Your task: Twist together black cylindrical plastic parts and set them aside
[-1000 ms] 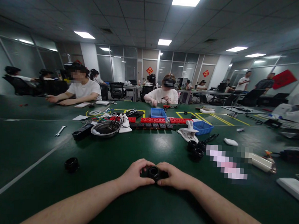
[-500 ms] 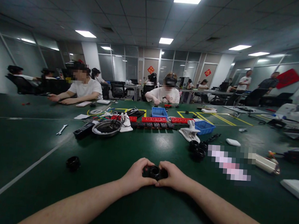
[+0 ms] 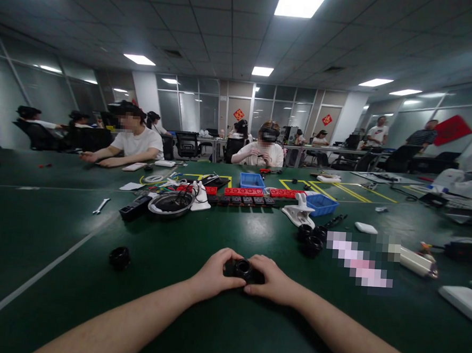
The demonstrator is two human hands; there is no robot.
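Low over the green table [image 3: 164,310], both hands grip a dark part with a round opening [image 3: 242,267] that faces up and towards me. My left hand [image 3: 216,274] wraps its left side, thumb along the near edge. On the opposite side, my right hand [image 3: 272,280] curls around the part, its thumb close to the left one. My fingers hide much of the part, so its exact kind cannot be made out. Off to the left lies a single black ring-shaped piece [image 3: 119,258]. Several similar black pieces [image 3: 312,244] are grouped ahead on the right.
Farther ahead are a metal bowl [image 3: 170,211] with cables, a red-and-black power strip [image 3: 243,192], white clip stands [image 3: 298,214] and blue bins [image 3: 321,207]. A wrench [image 3: 101,206] lies at left, a white box [image 3: 462,303] at right. Co-workers [image 3: 138,141] sit across the table.
The part has tilted slightly between my hands, and my fingers have shifted a little around it. The whole view has moved slightly. The co-worker opposite has raised their hands.
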